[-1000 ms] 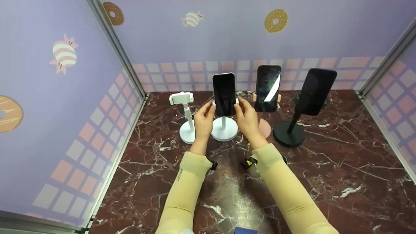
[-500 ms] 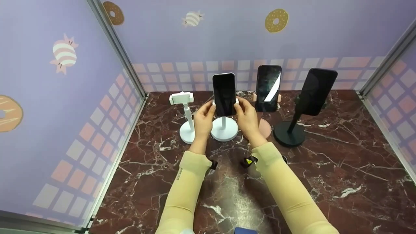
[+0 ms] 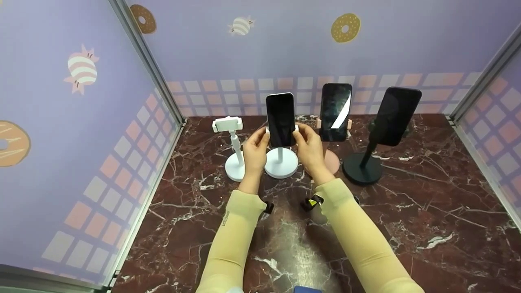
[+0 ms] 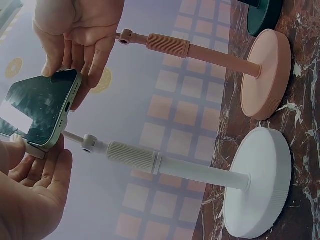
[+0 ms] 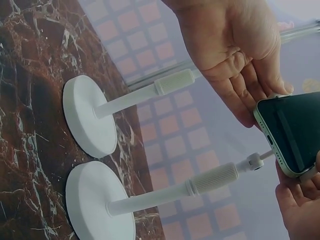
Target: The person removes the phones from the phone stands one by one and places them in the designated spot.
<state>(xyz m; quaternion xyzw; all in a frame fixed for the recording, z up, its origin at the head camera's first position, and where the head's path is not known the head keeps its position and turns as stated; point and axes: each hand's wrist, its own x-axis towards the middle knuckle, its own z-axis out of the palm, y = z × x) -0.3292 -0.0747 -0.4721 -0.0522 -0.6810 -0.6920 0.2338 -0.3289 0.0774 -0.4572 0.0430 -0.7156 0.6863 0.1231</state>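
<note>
Head view: four phone stands in a row on the dark red marble table (image 3: 407,211), three of them carrying phones, one bare. From 9 to 3 o'clock: empty white stand (image 3: 233,152), white stand (image 3: 281,162) with a black-screened phone (image 3: 280,119), pink stand (image 3: 331,160) with a second phone (image 3: 335,106), black stand (image 3: 361,167) with a third phone (image 3: 394,115). Two hands, beige sleeves. Left hand (image 3: 254,151) pinches the white stand's clamp at the phone's left edge; right hand (image 3: 310,147) pinches it at the right edge. Against the frame half a second back, the phone sits a touch lower in the picture; hands in the same place. Purple walls with donut and candy prints.

Left wrist view: two stands seen sideways, round flat bases, slim poles with ribbed collars, matte plastic. White stand (image 4: 257,182) at 5 o'clock, pink stand (image 4: 265,74) at 2 o'clock. Phone (image 4: 40,107) at 9 o'clock, pale green rim, glossy glass. Right hand (image 4: 80,30) fingers curled on its upper edge, left hand (image 4: 32,187) on the lower.

Right wrist view: two white disc bases at 8 o'clock, empty white stand (image 5: 90,116) above, white stand (image 5: 100,207) below. Phone (image 5: 292,131) at 3 o'clock, left hand (image 5: 235,47) fingertips on its edge, right hand (image 5: 300,202) beneath.
</note>
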